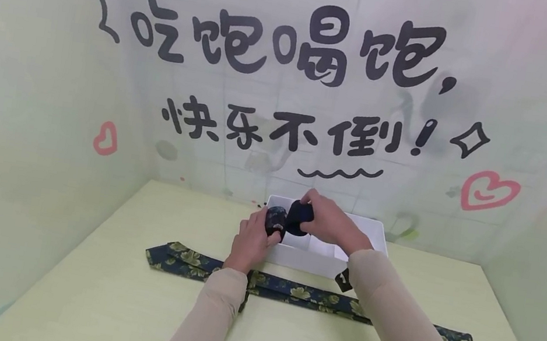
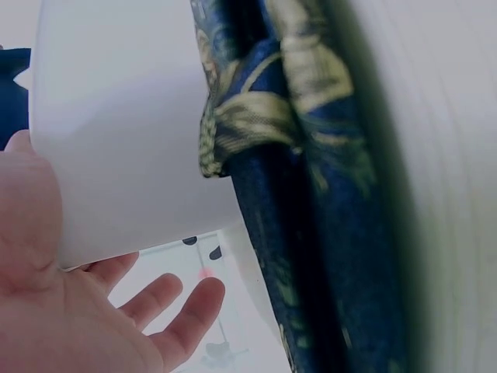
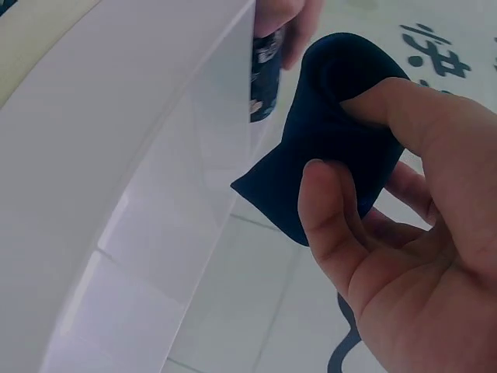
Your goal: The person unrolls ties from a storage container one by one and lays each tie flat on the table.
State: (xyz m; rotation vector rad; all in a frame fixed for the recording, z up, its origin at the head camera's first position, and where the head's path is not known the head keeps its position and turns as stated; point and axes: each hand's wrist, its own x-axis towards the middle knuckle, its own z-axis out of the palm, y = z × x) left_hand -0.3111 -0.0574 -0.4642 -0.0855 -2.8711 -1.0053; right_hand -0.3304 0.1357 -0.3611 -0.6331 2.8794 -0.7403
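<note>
In the head view my left hand (image 1: 251, 239) is at the left end of a white box (image 1: 313, 261), its thumb and forefinger around a rolled dark patterned tie (image 1: 276, 218). The other left fingers reach outside the box wall, loosely bent in the left wrist view. Above the box, my right hand (image 1: 327, 218) pinches a rolled navy tie (image 3: 334, 148) between thumb and fingers. One pointed corner of that roll sticks out. A long navy tie with yellowish flowers (image 1: 300, 293) lies folded lengthwise in front of the box, partly covered by both arms.
Inside the box, low dividers (image 1: 322, 247) form compartments. The pale table (image 1: 91, 290) meets a back wall (image 1: 231, 170) with large dark lettering close behind the box. Side walls (image 1: 543, 246) stand left and right.
</note>
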